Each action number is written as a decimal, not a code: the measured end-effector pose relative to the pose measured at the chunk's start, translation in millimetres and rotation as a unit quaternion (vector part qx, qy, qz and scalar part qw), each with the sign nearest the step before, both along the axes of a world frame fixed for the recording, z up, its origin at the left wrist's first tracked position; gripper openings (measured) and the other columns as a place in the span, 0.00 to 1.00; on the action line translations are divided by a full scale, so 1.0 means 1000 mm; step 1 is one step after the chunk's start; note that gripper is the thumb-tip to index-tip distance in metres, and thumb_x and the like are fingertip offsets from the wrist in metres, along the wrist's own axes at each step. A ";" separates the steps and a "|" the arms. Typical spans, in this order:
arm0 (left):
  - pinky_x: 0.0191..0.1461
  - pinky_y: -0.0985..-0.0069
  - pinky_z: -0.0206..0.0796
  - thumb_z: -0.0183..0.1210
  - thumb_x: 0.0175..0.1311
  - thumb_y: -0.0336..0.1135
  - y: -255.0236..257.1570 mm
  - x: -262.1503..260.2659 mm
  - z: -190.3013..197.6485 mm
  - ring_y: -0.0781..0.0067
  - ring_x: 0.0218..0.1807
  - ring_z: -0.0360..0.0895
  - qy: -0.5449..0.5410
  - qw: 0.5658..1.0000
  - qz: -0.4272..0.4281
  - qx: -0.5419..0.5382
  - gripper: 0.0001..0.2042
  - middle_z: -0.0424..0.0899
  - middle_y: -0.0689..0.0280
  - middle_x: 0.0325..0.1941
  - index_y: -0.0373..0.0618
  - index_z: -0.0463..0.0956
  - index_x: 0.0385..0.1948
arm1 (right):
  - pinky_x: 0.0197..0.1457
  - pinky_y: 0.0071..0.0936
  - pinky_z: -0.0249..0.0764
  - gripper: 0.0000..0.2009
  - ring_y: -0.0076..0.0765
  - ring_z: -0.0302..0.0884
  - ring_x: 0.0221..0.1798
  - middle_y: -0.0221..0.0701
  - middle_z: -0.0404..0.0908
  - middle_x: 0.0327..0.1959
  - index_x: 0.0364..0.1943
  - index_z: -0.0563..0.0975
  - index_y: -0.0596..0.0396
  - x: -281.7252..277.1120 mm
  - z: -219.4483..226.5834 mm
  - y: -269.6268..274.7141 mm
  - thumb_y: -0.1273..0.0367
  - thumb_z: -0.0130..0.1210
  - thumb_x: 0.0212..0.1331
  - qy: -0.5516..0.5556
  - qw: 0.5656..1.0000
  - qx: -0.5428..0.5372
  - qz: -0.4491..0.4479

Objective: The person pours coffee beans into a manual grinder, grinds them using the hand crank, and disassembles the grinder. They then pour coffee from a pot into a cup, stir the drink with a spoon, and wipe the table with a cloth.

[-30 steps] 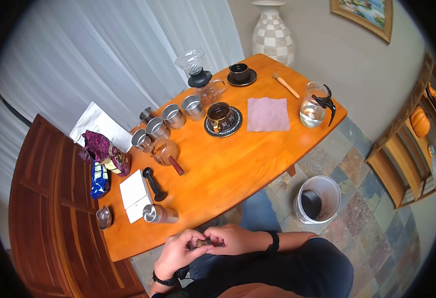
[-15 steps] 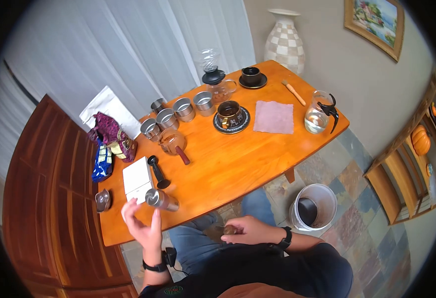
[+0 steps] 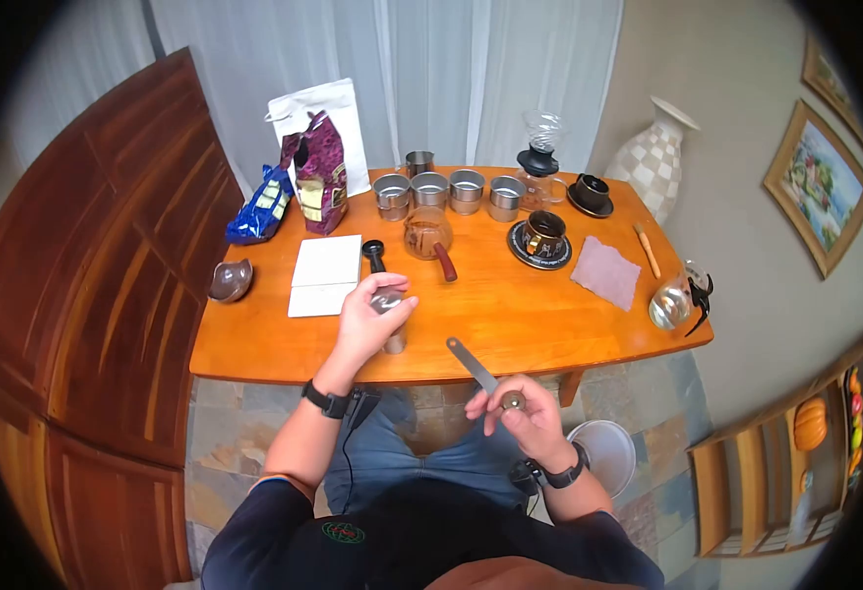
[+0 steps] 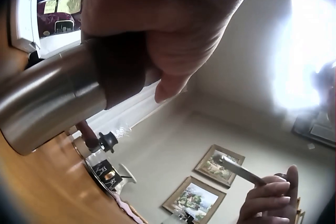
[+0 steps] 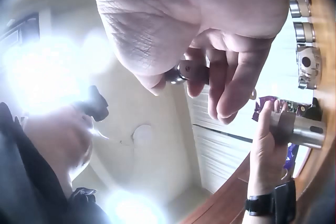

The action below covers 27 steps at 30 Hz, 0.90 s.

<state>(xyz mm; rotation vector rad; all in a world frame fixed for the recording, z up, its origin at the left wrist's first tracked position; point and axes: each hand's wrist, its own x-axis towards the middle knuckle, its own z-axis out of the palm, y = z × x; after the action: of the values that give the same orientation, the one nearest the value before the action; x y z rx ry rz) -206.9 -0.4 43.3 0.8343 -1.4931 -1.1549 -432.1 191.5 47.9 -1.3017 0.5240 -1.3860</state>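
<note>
Head view, from the left: a tall wooden cabinet (image 3: 107,256) stands beside the table (image 3: 274,344), and near that end sits a dark, shiny bowl (image 3: 231,281). A blue bag (image 3: 260,208) lies behind the bowl, with a purple bag (image 3: 321,177) and a white bag (image 3: 346,118) standing next to it. In front of these rests a flat white box (image 3: 325,280). Just beside the box, my left hand (image 3: 372,313) grips a steel cylinder (image 4: 52,98) near the table's front edge, fingers and thumb wrapped round its dark band, its lower end at the tabletop. Just past my fingers lies a black tool (image 3: 373,254). Four steel cups (image 3: 428,189) line up farther back, a glass pot (image 3: 421,234) with a reddish handle in front of them. My right hand (image 3: 532,415) is off the table's front edge, fingers curled round the knob (image 3: 514,401) of a flat metal crank (image 3: 469,361), whose bare end points up and leftward, apart from the cylinder. Beyond it, a patterned cup (image 3: 546,232) sits on its saucer, then come a pink cloth (image 3: 606,273), a wooden-handled brush (image 3: 650,254) and a glass jug (image 3: 669,307). Below my side of the table, on the floor, stands a white bucket (image 3: 613,447).
</note>
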 end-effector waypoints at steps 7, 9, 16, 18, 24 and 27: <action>0.48 0.80 0.75 0.63 0.58 0.21 0.006 -0.026 -0.001 0.82 0.41 0.81 -0.029 0.999 -0.036 -0.007 0.13 0.85 0.68 0.40 0.40 0.80 0.46 | 0.45 0.25 0.80 0.10 0.35 0.81 0.56 0.47 0.79 0.56 0.49 0.72 0.58 0.041 0.011 -0.035 0.66 0.51 0.75 0.005 1.000 -0.009 -0.030; 0.47 0.80 0.75 0.60 0.57 0.20 0.007 -0.030 0.000 0.81 0.39 0.83 0.005 0.999 -0.027 -0.024 0.12 0.85 0.68 0.37 0.40 0.81 0.43 | 0.45 0.26 0.80 0.11 0.37 0.81 0.56 0.48 0.78 0.57 0.49 0.71 0.58 0.049 0.012 -0.043 0.64 0.50 0.76 0.010 1.000 -0.003 -0.025; 0.42 0.78 0.75 0.66 0.54 0.22 0.010 -0.034 -0.006 0.76 0.37 0.84 0.002 0.995 0.016 -0.099 0.08 0.82 0.65 0.35 0.42 0.80 0.34 | 0.43 0.27 0.81 0.14 0.41 0.82 0.55 0.51 0.78 0.56 0.49 0.71 0.60 0.071 0.002 -0.049 0.61 0.50 0.76 -0.022 0.998 0.025 -0.050; 0.41 0.77 0.75 0.67 0.54 0.22 0.011 -0.032 -0.009 0.75 0.37 0.84 0.009 0.993 0.029 -0.112 0.08 0.82 0.65 0.35 0.42 0.80 0.34 | 0.42 0.27 0.82 0.15 0.42 0.82 0.54 0.51 0.78 0.56 0.49 0.71 0.60 0.073 0.003 -0.049 0.60 0.51 0.76 -0.013 0.998 0.038 -0.056; 0.41 0.76 0.74 0.68 0.53 0.23 0.011 -0.035 -0.007 0.73 0.36 0.84 0.017 0.988 0.055 -0.142 0.08 0.82 0.63 0.35 0.42 0.80 0.34 | 0.42 0.27 0.81 0.15 0.42 0.83 0.53 0.52 0.78 0.55 0.49 0.71 0.60 0.067 0.002 -0.049 0.60 0.51 0.76 0.011 0.996 0.046 -0.078; 0.41 0.76 0.74 0.68 0.53 0.22 0.010 -0.034 -0.008 0.73 0.36 0.83 0.018 0.985 0.053 -0.162 0.08 0.81 0.63 0.35 0.41 0.79 0.34 | 0.42 0.27 0.81 0.15 0.42 0.83 0.52 0.52 0.78 0.55 0.49 0.71 0.60 0.063 -0.002 -0.049 0.60 0.51 0.76 0.008 0.996 0.060 -0.059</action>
<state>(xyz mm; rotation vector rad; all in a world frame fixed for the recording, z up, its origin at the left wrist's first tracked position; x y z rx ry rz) -241.3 10.0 35.1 0.6557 -1.5349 -0.8146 -369.6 142.6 45.6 -1.2005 0.6944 -1.4195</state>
